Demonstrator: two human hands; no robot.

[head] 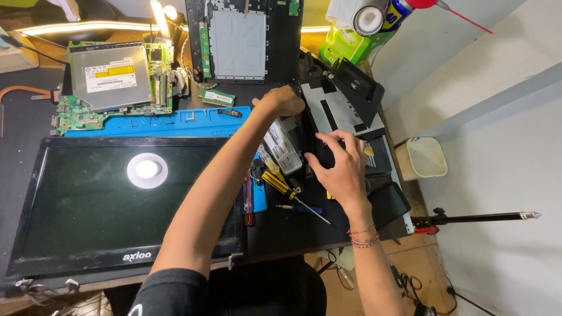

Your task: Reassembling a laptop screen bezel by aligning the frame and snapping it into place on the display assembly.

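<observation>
Both hands work on a black laptop chassis part (345,108) at the desk's (281,231) right side. The left hand (284,100) is closed on its upper-left edge; the right hand (339,164) presses spread, curled fingers on its lower edge. Screwdrivers (287,190) lie just left of the right hand. Advice: support both edges evenly, keep fingers off the metal plate.

Head-worn view, steeply down over cluttered workbench (35,126)

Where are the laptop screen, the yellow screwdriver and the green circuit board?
laptop screen (88,205): head view, dark glass.
yellow screwdriver (276,182): head view, striped handle.
green circuit board (79,116): head view, lower left part.
</observation>
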